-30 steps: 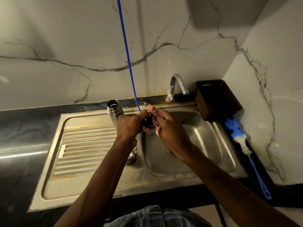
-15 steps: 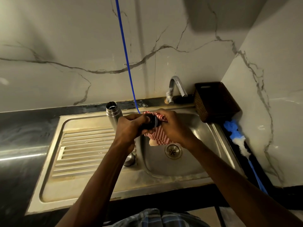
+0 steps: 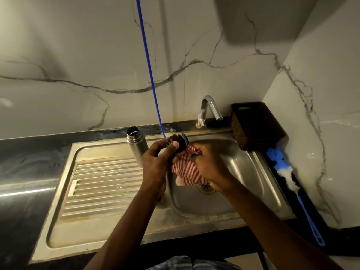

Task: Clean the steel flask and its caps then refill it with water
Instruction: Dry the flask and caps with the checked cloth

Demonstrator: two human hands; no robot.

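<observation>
- the left hand (image 3: 155,162) pinches a dark flask cap (image 3: 178,141) between thumb and fingers, holding it up over the near-left edge of the basin of the sink (image 3: 259,172).
- the right hand (image 3: 208,164) grips a red-and-white striped cloth (image 3: 187,171), bunched against the underside of the cap; the loose end hangs below both hands toward the drain (image 3: 204,187).
- change: a second ago the cloth was wound tight between the hands and the cap was nearly hidden; half a second ago it was opening out. now the cap is tipped up and mostly bare, with its ridged rim showing, and the cloth has dropped beneath it.
- judgement: one face of the cap looks wiped and the cap is being turned to reach another side, so cap cleaning seems to be midway, not finished.
- the steel flask (image 3: 136,147) stands upright and open just left of the left hand, on the sink's ribbed drainboard, partly hidden behind that hand; no one touches it.
- beyond the hands the tap (image 3: 211,109) shows no running water, so refilling has not begun.
- well to the right of the right hand a blue bottle brush (image 3: 288,178) lies on the counter (image 3: 29,166), beside a dark basket (image 3: 255,125).
- a thin blue cord (image 3: 148,65) hangs down the wall to just behind the cap.
</observation>
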